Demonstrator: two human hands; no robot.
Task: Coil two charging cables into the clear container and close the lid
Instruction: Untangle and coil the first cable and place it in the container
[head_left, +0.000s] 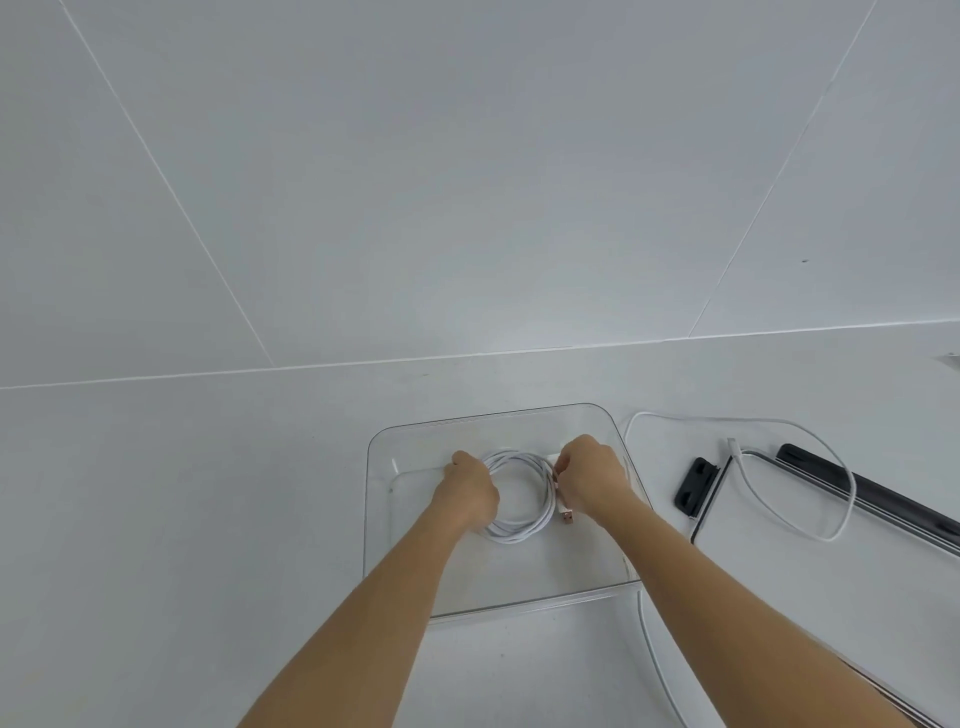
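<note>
While your two hands work inside the clear rectangular plastic container (372, 519), both are closed on the same thing: the white charging cable wound into a round coil (519, 531). Your left hand (467, 491) has its fingers curled over the coil's left side, knuckles up, and your right hand (592, 480) pinches the strands on the opposite side, so the ring of cable spans the gap between your two grips. The coil sits low in the container, toward the wall farthest from you; whether it already rests on the bottom cannot be told. Just under your right hand, on the side nearer to you, the cable's copper-coloured USB plug (567, 517) sticks out of the coil and points back toward you. Outside the container, well off to the right of your right hand, the second thin white charging cable (851, 493) lies uncoiled in a loose loop, one small end connector nearest your grip. That loop lies partly on the flat clear lid with a dark rim (883, 597), which sits on the table to the right of your right forearm, off the container. A short black latch (696, 488) sits on the lid edge closest to your right hand, and a long black latch (883, 499) runs along its far edge. Everything rests on the plain white tabletop (208, 493), backed by pale grey wall panels (467, 182) beyond your hands.
</note>
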